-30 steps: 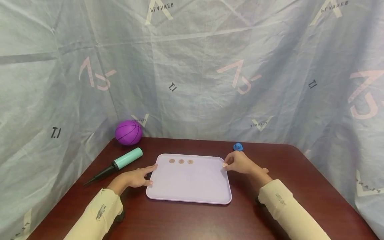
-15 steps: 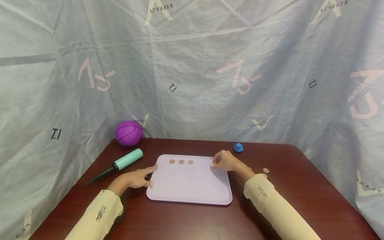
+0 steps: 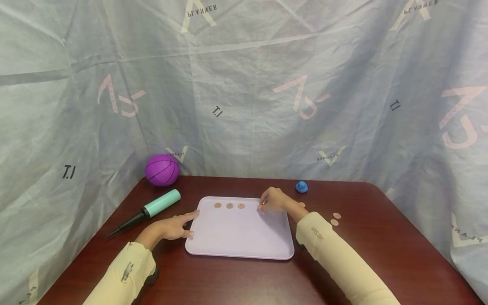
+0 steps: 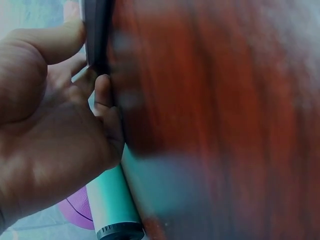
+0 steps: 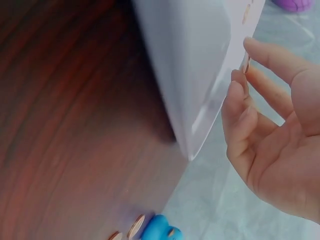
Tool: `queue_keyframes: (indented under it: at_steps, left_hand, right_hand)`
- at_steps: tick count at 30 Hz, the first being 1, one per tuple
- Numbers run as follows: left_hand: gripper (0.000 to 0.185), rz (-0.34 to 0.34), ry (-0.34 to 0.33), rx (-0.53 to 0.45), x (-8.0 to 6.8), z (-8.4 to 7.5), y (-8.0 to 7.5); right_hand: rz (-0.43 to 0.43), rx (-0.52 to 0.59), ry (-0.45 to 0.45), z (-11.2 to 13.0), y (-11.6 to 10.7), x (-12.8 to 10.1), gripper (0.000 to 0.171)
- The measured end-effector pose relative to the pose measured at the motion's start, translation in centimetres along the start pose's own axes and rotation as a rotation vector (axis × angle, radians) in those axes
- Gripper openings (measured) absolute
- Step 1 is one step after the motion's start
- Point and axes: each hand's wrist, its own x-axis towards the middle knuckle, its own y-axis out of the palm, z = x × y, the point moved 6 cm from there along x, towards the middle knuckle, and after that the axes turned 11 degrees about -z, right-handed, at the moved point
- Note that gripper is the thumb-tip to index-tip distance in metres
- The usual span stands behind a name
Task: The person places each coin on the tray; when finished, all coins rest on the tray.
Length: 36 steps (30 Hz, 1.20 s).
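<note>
In the head view a pale lilac tray [image 3: 240, 237] lies on the table, with three copper-coloured coins [image 3: 229, 206] in a row near its far edge. My left hand [image 3: 173, 227] holds the tray's left rim, its thumb and index finger at the edge; in the left wrist view other fingers [image 4: 114, 125] curl by the tray's side. Over the far right part of the tray, my right hand [image 3: 273, 200] pinches another coin [image 5: 247, 65], seen edge-on between thumb and fingers in the right wrist view.
More coins [image 3: 335, 219] lie on the dark red table [image 3: 244, 284] right of the tray, one partly behind the right wrist. A small blue rubber duck [image 3: 301, 187] sits behind them. On the left are a teal hand pump [image 3: 162, 204] and a purple ball [image 3: 162, 170].
My right hand has carried its coin leftward from the tray's right rim to near the row of three. Coins on the table behind its arm have come into view. My left hand stays put.
</note>
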Motion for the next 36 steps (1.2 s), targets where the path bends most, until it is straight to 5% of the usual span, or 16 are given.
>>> queue_keyframes:
  at_steps: [19,26,36]
  left_hand:
    - [0.077,0.017,-0.015,-0.065,-0.3,0.1,0.0]
    - [0.062,0.029,0.039,-0.058,0.0,0.2,0.2]
    - [0.062,0.021,0.086,-0.036,0.0,-0.1,0.0]
  right_hand:
    - [0.092,-0.084,0.014,1.5,2.7,2.3,0.006]
    - [0.071,-0.037,0.093,1.4,3.2,2.7,0.007]
    - [0.074,-0.012,0.110,1.1,3.0,2.8,0.005]
